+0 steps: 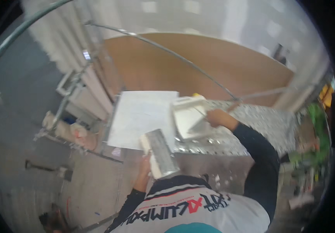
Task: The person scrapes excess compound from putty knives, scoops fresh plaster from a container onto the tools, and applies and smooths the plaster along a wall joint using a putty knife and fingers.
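My left hand (145,165) is closed round a plastering trowel (161,151), held low in front of my chest. Its broad grey blade faces up, with thick white paste along the left side. To the right, my right hand (217,117) grips a small trowel (197,125) by its handle. That tool's blade dips into a white tub (184,101) of white compound, though blur hides its exact shape. A large white sheet (142,116) lies flat just left of the tub, beyond the trowel in my left hand.
Perforated metal scaffold decking (260,124) carries the tub. A diagonal scaffold tube (167,50) crosses ahead, in front of a curved brown panel (198,62) and a patched grey wall (214,17). Down on the floor at left lies a shovel (43,167). Green material (318,128) shows at far right.
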A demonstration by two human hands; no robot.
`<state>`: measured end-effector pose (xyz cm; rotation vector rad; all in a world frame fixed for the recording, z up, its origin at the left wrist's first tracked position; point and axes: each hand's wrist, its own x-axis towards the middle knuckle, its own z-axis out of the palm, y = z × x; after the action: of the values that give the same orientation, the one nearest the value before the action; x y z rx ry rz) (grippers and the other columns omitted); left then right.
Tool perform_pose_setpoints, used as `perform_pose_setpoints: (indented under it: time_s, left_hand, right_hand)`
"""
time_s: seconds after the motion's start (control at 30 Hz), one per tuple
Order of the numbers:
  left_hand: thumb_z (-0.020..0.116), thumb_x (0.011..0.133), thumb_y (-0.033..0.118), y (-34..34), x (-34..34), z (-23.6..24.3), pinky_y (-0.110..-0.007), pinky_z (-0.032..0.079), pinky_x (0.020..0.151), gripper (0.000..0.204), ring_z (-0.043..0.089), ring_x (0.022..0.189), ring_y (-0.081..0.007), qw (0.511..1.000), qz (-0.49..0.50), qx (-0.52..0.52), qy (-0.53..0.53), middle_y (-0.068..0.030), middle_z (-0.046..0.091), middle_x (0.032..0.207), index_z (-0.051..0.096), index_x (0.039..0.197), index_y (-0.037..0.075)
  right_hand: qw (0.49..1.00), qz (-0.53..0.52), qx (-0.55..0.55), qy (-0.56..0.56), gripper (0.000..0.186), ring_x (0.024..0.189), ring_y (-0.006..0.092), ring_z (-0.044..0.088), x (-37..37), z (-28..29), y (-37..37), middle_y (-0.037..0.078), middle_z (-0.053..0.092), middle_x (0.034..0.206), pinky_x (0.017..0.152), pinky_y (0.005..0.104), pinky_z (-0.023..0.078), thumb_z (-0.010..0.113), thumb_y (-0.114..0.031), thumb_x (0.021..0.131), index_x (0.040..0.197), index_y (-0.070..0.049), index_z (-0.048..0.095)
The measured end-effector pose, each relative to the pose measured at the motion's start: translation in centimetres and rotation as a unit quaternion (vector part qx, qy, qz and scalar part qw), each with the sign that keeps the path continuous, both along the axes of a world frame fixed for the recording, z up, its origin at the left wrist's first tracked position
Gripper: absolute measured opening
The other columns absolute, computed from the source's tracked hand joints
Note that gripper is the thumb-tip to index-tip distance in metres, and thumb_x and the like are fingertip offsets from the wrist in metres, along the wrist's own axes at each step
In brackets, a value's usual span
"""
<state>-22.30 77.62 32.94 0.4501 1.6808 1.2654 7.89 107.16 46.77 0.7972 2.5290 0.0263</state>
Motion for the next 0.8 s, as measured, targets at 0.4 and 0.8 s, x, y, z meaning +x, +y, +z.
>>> perform_pose_setpoints:
  time_s: [0.4, 0.8]
  left_hand:
    - [0.059, 0.099, 0.036, 3.5, 0.8, 3.2, -0.032, 0.055, 0.067, 0.046, 0.065, 0.079, -0.0168, 0.986, 0.018, 0.143, -0.085, -0.0064, 0.064, 0.095, 0.054, 0.124, -0.003]
    - [0.054, 0.102, 0.037, 13.1, 2.8, 7.0, -0.031, 0.055, 0.059, 0.037, 0.064, 0.067, -0.0155, 0.98, -0.057, 0.135, -0.133, -0.0044, 0.063, 0.084, 0.056, 0.118, 0.004]
  right_hand:
    - [0.756, -0.336, -0.375, 0.419, 0.055, 0.112, 0.0228, 0.061, 11.7, -7.2, 1.3, 0.014, 0.065, 0.124, 0.093, 0.0326, 0.048, 0.066, -0.016, 0.09, 0.139, 0.004, 0.051]
    - [0.509, -0.385, -0.384, 0.667, 0.06, 0.12, 0.0192, 0.055, 11.2, -3.3, -4.4, 0.012, 0.058, 0.133, 0.104, 0.0309, 0.041, 0.068, -0.007, 0.09, 0.144, 0.003, 0.044]
